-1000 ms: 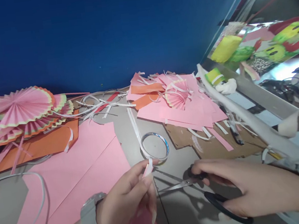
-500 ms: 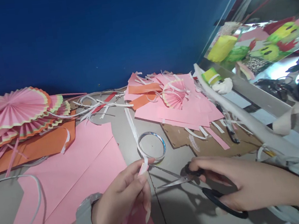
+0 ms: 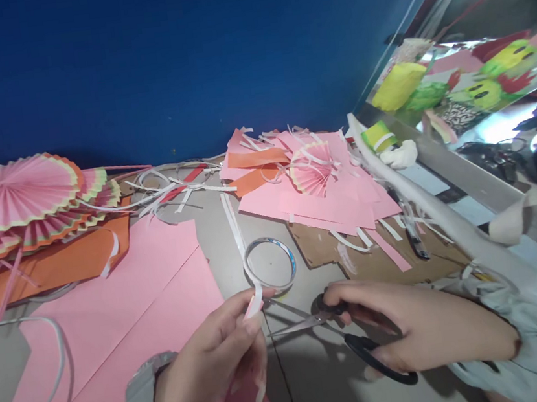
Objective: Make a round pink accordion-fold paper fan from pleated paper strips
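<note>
Shifting open scissors (image 3: 318,318) leftward above grey work surface (image 3: 214,234), grasping handles (image 3: 331,306) with right hand (image 3: 406,327) — pinching white strip (image 3: 253,305) in left hand (image 3: 214,357), just beside tape roll (image 3: 290,258), facing blue wall (image 3: 158,64).

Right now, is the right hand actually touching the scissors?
Touching: the head view shows the right hand holding the scissors by their black handles.
</note>
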`<state>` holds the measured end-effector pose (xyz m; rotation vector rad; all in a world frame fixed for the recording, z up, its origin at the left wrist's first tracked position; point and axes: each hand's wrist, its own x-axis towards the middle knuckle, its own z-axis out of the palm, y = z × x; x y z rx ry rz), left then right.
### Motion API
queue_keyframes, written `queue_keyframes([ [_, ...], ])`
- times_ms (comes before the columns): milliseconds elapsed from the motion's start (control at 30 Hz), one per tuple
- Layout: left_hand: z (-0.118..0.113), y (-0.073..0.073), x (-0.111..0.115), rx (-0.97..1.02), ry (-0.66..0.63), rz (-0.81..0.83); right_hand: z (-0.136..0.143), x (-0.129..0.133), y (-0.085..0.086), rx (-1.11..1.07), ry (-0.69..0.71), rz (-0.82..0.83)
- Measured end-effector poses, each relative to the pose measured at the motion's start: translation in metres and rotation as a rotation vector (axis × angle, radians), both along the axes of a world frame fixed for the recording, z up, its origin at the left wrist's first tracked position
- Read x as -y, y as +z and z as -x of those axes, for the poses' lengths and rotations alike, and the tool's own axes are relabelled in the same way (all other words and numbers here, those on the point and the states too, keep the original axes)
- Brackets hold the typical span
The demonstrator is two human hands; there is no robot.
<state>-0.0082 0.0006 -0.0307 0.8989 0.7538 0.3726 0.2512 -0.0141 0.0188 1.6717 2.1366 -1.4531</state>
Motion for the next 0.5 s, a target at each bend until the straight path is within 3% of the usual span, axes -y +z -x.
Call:
queue_keyframes([
  [233,-0.001,0.004,-0.002,-0.056,-0.053,-0.030,0.014,-0.007,0.008,0.055,0.021,-0.057],
  [500,-0.003,0.004,0.002,-0.076,0.086,-0.069,0.021,-0.007,-0.005,0.029,-0.009,-0.210],
])
